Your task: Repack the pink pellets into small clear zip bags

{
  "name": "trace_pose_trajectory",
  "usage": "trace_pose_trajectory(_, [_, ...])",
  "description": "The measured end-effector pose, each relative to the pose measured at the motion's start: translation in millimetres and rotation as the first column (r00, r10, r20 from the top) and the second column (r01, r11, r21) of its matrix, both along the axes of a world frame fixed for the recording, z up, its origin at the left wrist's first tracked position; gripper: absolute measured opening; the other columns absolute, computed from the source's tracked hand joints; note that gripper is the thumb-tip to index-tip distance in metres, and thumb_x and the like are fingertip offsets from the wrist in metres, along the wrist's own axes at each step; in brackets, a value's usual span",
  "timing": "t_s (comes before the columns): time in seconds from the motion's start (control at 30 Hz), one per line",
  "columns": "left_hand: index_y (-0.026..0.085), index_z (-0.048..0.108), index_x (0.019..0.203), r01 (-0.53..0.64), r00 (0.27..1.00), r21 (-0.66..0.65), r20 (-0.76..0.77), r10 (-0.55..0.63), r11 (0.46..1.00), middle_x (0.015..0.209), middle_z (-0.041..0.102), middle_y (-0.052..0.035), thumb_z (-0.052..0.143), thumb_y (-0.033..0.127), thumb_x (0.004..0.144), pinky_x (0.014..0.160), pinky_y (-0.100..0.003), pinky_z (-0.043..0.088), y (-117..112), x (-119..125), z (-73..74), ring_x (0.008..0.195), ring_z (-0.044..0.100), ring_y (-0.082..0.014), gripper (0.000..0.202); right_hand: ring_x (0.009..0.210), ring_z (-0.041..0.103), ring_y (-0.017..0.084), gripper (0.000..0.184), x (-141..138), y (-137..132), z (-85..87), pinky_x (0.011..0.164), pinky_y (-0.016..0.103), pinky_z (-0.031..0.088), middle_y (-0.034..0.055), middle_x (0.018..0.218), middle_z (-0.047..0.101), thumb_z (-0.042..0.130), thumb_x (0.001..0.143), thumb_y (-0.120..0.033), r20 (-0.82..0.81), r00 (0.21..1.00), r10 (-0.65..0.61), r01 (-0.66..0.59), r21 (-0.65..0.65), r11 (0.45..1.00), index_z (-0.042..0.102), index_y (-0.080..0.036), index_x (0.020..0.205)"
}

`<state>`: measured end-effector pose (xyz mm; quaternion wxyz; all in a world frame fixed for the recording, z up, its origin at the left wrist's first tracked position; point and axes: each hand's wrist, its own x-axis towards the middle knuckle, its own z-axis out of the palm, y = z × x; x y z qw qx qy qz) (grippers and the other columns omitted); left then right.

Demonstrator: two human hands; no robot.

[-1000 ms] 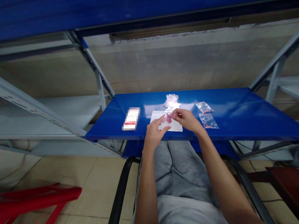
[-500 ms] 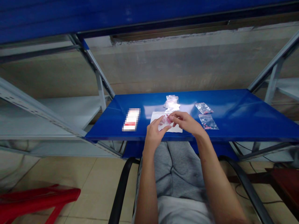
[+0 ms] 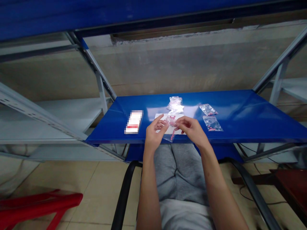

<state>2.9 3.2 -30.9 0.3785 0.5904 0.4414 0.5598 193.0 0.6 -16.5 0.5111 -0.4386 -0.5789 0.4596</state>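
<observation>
Both hands are raised just above a white paper sheet [image 3: 168, 127] on the blue steel shelf [image 3: 227, 111]. My left hand [image 3: 154, 132] and my right hand [image 3: 192, 130] pinch a small clear plastic bag [image 3: 171, 129] from either side. Pink beads [image 3: 172, 122] show inside it, partly hidden by my fingers. Behind the paper lies a crumpled pile of clear plastic bags [image 3: 175, 104]. To the right are two small clear bags [image 3: 208, 109] [image 3: 212, 123] holding pink beads. A white and red packet [image 3: 133, 121], blurred out, lies to the left.
Grey steel shelf uprights [image 3: 100, 76] stand on both sides, with a concrete wall [image 3: 168, 64] behind. Black chair arms [image 3: 124, 198] flank my grey-clad legs [image 3: 177, 172]. A red plastic stool [image 3: 35, 204] lies on the tiled floor at lower left.
The clear bag of beads has risen from the paper and now hangs between my hands. My hands have drawn closer together, and the left has lifted slightly.
</observation>
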Motion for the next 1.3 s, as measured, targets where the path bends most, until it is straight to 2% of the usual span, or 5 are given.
trace_pose_trajectory(0.23, [0.015, 0.079, 0.113, 0.085, 0.993, -0.124, 0.094, -0.074, 0.989, 0.085, 0.075, -0.0061, 0.080, 0.045, 0.081, 0.070, -0.026, 0.052, -1, 2, 5.1, 0.074, 0.065, -0.0155, 0.044, 0.075, 0.074, 0.020, 0.025, 14, -10, 2.8, 0.058, 0.026, 0.048, 0.0022, 0.080, 0.074, 0.070, 0.087, -0.035, 0.008, 1.000, -0.010, 0.010, 0.071, 0.997, 0.066, -0.021, 0.108])
trace_pose_trajectory(0.47, [0.017, 0.080, 0.092, 0.029, 0.997, -0.044, 0.068, -0.026, 0.999, 0.091, 0.077, -0.0067, 0.079, 0.045, 0.081, 0.077, -0.029, 0.051, 1, 12, 4.2, 0.081, 0.067, -0.0177, 0.030, 0.074, 0.075, 0.019, 0.022, 19, -10, 1.5, 0.061, 0.027, 0.051, 0.0030, 0.084, 0.076, 0.069, 0.088, -0.032, 0.043, 0.999, 0.020, -0.022, 0.046, 0.999, 0.066, -0.021, 0.106])
trace_pose_trajectory(0.73, [0.017, 0.077, 0.083, 0.104, 0.983, -0.101, 0.163, -0.087, 0.989, 0.072, 0.070, -0.0021, 0.084, 0.045, 0.076, 0.068, -0.027, 0.050, -1, 16, 4.6, 0.068, 0.062, -0.0148, 0.030, 0.075, 0.072, 0.020, 0.014, 12, -30, 30.4, 0.066, 0.031, 0.055, 0.0042, 0.084, 0.076, 0.071, 0.091, -0.035, 0.175, 0.978, -0.113, 0.074, 0.217, 0.973, 0.072, -0.022, 0.097])
trace_pose_trajectory(0.9, [0.017, 0.075, 0.082, 0.062, 0.977, -0.115, 0.209, -0.037, 0.991, 0.070, 0.068, -0.0015, 0.083, 0.047, 0.077, 0.065, -0.025, 0.047, 1, 14, 2.0, 0.068, 0.062, -0.0146, 0.032, 0.071, 0.071, 0.019, 0.026, 5, -18, 13.9, 0.063, 0.030, 0.054, 0.0020, 0.077, 0.073, 0.075, 0.087, -0.044, -0.059, 0.997, -0.050, 0.058, 0.142, 0.988, 0.069, -0.021, 0.097])
trace_pose_trajectory(1.3, [0.017, 0.076, 0.085, 0.060, 0.980, -0.121, 0.194, -0.035, 0.991, 0.074, 0.071, -0.0029, 0.082, 0.047, 0.077, 0.069, -0.028, 0.050, -3, 16, 8.4, 0.072, 0.065, -0.0167, 0.032, 0.067, 0.067, 0.018, 0.027, 13, -11, 0.2, 0.065, 0.031, 0.052, 0.0015, 0.075, 0.069, 0.069, 0.091, -0.048, 0.062, 0.996, -0.058, 0.050, 0.121, 0.991, 0.066, -0.021, 0.090])
